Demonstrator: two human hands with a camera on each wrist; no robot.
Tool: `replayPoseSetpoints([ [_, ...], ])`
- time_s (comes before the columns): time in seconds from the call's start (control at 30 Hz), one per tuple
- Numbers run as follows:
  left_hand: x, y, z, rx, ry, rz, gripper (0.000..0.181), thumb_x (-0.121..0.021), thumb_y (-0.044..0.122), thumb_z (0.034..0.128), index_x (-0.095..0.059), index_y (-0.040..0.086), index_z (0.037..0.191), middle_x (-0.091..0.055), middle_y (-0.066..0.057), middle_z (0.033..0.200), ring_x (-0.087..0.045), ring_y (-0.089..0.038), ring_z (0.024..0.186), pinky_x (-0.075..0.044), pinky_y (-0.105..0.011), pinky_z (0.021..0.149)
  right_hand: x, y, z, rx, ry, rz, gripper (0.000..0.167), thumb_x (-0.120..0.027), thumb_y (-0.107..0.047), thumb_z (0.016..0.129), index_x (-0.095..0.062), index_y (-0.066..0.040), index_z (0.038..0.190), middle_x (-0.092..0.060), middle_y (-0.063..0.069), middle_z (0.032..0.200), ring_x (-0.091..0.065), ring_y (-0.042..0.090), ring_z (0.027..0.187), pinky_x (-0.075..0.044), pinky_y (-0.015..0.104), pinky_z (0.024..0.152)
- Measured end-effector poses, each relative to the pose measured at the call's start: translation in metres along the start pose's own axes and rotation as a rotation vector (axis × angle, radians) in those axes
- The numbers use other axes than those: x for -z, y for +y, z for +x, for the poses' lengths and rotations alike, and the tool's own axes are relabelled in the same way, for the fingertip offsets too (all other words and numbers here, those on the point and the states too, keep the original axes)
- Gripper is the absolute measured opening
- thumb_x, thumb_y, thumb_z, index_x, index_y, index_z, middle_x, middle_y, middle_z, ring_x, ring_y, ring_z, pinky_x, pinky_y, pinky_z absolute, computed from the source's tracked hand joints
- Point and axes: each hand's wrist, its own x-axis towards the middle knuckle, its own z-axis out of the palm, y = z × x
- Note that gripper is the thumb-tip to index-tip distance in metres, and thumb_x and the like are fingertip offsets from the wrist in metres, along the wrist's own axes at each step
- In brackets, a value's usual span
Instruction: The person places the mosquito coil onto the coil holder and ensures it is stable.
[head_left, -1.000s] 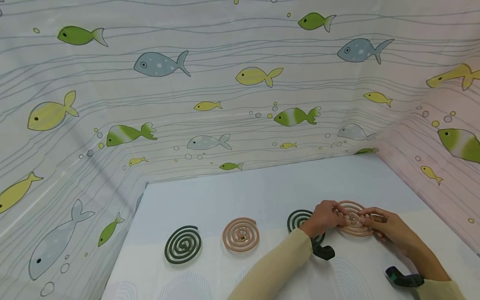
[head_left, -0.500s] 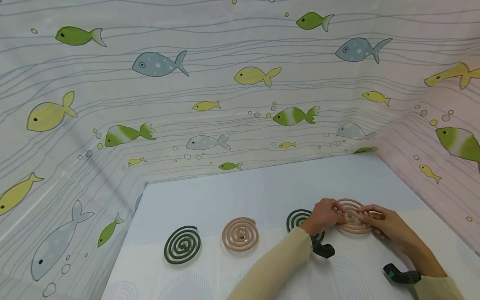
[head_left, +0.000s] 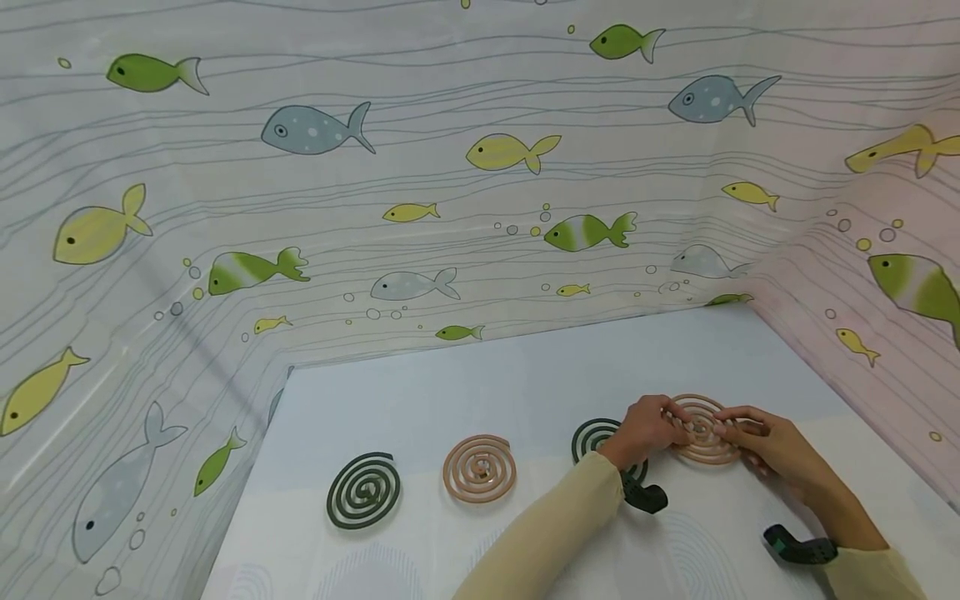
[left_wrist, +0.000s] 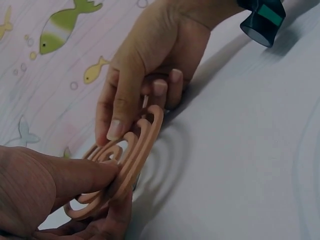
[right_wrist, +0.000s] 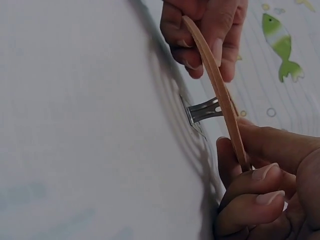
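A brown mosquito coil is held between both hands at the right of the table. My left hand pinches it on one side with thumb and fingers. From the other side my right hand pinches the same coil, thumb near the centre. Seen edge-on in the right wrist view, the coil stands tilted above the surface, and a small metal coil stand reaches up to its middle. Behind my left wrist lies a dark green coil, partly hidden by it.
Another dark green coil and a brown coil lie further left on the white table. Fish-patterned cloth walls rise along its back and sides. Each wrist wears a dark strap camera.
Both hands and the brown coil between them have shifted slightly up and away, with the same grips. The other coils stay in place; the view drifts a little.
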Motion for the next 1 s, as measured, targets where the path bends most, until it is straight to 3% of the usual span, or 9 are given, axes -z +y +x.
replayPoseSetpoints([
  [0.23,0.000,-0.003,0.002,-0.003,-0.015,-0.044,0.022,-0.081,-0.007,0.0811,-0.072,0.008,0.094,-0.055,0.001,0.072,-0.046,-0.008,0.061,-0.038,-0.022,0.053,0.001,0.003,-0.001,-0.013,-0.001,0.003,0.050,-0.072,-0.042,0.097,-0.060,-0.009,0.133,-0.064,0.003,0.083,-0.048,0.011,0.059,-0.044,0.029,0.049],
  [0.53,0.006,-0.002,-0.002,0.048,-0.039,-0.104,0.018,-0.083,0.004,0.0857,-0.075,0.014,0.098,-0.058,0.001,0.080,-0.047,-0.009,0.066,-0.037,-0.028,0.058,-0.001,0.003,0.001,-0.012,0.000,-0.006,0.056,-0.071,-0.041,0.098,-0.057,-0.006,0.140,-0.055,0.000,0.085,-0.049,0.012,0.062,-0.046,0.029,0.052],
  [0.87,0.010,-0.004,-0.001,0.011,-0.061,-0.153,0.017,-0.082,0.004,0.0875,-0.075,0.012,0.101,-0.059,0.000,0.082,-0.048,-0.010,0.067,-0.038,-0.027,0.060,0.000,0.003,0.002,-0.019,0.001,-0.021,0.060,-0.070,-0.043,0.099,-0.054,-0.007,0.144,-0.055,0.000,0.085,-0.049,0.013,0.062,-0.046,0.030,0.052],
  [1.0,0.010,-0.004,0.002,-0.009,-0.038,-0.113,0.018,-0.082,0.004,0.0872,-0.076,0.013,0.101,-0.059,0.002,0.082,-0.049,-0.009,0.067,-0.040,-0.027,0.059,0.001,0.004,0.002,-0.005,0.004,-0.008,0.056,-0.070,-0.041,0.099,-0.056,-0.007,0.142,-0.058,0.001,0.089,-0.049,0.012,0.062,-0.046,0.029,0.052],
])
